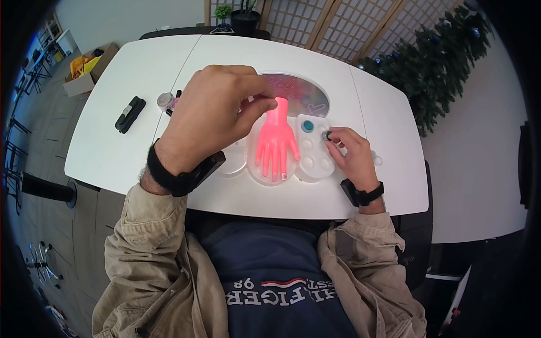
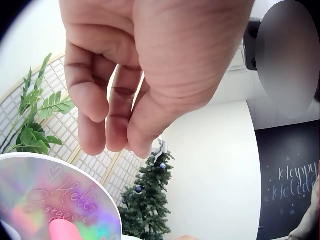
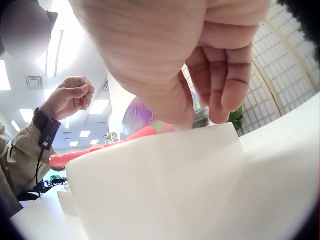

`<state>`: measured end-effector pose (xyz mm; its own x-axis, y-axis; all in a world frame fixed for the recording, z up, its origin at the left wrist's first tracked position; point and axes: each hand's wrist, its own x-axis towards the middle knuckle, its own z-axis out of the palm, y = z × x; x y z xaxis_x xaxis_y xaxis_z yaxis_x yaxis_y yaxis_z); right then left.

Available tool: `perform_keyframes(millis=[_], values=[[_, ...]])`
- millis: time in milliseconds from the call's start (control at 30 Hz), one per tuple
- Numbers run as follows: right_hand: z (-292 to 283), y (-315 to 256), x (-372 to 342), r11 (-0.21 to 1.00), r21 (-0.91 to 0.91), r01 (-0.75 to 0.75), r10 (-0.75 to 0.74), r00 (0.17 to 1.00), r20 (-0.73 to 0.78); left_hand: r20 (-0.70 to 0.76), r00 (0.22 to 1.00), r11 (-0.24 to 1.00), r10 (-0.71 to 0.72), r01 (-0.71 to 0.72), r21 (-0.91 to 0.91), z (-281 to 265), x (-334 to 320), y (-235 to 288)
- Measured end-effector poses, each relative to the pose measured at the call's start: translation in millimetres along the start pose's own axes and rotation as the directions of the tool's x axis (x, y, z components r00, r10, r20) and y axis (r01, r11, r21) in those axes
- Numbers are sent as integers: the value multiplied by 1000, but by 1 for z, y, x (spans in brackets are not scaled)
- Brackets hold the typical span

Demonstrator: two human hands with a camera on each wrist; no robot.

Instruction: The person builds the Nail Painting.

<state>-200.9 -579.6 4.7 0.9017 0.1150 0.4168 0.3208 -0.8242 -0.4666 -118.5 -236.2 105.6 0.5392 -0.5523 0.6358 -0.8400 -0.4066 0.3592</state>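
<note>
My left hand [image 1: 217,115] is raised over the wrist end of a pink model hand [image 1: 276,138], its thumb and forefinger close together. A tiny dark speck shows at their tips, too small to identify; the left wrist view shows nothing clear between the fingers [image 2: 117,135]. The model hand lies palm-down, fingers toward me, on a clear-edged stand. On the right, my right hand [image 1: 356,158] pinches a small jar with dark green contents [image 1: 328,136] at the white palette's [image 1: 309,170] edge; fingers partly hide the jar [image 3: 201,119]. A teal pot [image 1: 307,126] sits in the palette.
Behind the model hand is a shiny oval plate [image 1: 313,93]. A black case [image 1: 130,115] and a small pinkish jar [image 1: 165,100] lie at the left. Another clear small item [image 1: 377,160] sits right of my right hand. A decorated tree [image 1: 439,67] stands beyond the table.
</note>
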Motion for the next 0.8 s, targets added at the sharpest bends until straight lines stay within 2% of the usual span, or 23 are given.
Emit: perform_keyframes(millis=[67,267,367,467,800], values=[[4,3,1,1000,12,11,-11,1000,-19,-2,1000,1000,2,-2,1,1,0,0],[13,17,5,992,-116,59,-67,995,-71,-11,1000,1000,11,-11,-9,3,0,3],[12,12,7,983,-153,102,-112,992,-56,-12,1000,1000,16,-16,-8,5,0,3],[12,13,5,984,-166,65,-67,998,-6,-14,1000,1000,21,-21,-8,4,1,2],[13,8,4,968,-227,103,-105,994,4,-9,1000,1000,18,-18,-2,3,0,1]])
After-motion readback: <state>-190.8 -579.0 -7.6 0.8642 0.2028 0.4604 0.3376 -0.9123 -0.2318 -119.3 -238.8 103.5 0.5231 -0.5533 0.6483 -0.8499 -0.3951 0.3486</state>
